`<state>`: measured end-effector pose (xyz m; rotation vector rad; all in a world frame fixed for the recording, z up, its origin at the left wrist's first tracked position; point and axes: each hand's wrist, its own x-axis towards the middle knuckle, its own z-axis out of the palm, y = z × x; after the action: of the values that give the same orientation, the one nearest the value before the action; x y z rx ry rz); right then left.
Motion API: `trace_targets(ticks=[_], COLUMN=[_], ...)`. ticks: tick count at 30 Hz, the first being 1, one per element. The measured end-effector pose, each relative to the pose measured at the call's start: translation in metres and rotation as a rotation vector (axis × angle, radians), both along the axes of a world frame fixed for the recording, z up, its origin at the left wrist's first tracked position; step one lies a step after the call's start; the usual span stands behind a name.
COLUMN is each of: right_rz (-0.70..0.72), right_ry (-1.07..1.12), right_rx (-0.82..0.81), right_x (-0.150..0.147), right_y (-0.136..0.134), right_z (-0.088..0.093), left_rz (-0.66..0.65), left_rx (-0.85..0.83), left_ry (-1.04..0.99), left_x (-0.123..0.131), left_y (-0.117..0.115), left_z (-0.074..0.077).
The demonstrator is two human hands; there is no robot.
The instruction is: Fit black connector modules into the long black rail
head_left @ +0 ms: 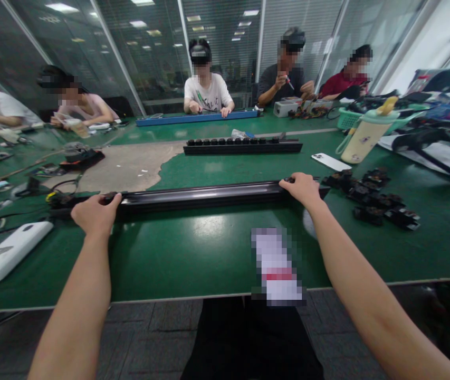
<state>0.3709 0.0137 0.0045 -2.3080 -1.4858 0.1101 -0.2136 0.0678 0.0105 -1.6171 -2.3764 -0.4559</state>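
A long black rail (201, 196) with a shiny top face lies crosswise on the green table in front of me. My left hand (97, 214) is closed around its left part, thumb on top beside a small dark block. Near the rail's right end, my right hand (303, 187) grips it with thumb and fingers over a small dark piece. The undersides of both grips are hidden. Beyond it lies a second black rail (242, 149) carrying a row of several small black blocks. Several loose black blocks (379, 195) are clustered to the right of my right hand.
A white power-bank-like box (11, 253) and cables lie at left. A blurred-out phone-shaped object (276, 266) sits near the front edge. A white phone (331, 162), a cream tumbler (369, 136) and a green basket (347, 120) stand right. Several people work across the table.
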Motion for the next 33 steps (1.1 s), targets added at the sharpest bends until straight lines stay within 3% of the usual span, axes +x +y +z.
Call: trace_targets(ticks=[3, 33], right_rz=[0.001, 0.017], right_ry=[-0.002, -0.035], right_rx=[0.001, 0.017], right_x=[0.0004, 0.0064], right_y=[0.0001, 0.0006], right_z=[-0.0003, -0.0014], left_rz=[0.082, 0.09], left_rx=[0.094, 0.106], left_ry=[0.006, 0.003], left_x=[-0.0001, 0.0004], left_y=[0.0001, 0.0009], left_z=[-0.0001, 0.0003])
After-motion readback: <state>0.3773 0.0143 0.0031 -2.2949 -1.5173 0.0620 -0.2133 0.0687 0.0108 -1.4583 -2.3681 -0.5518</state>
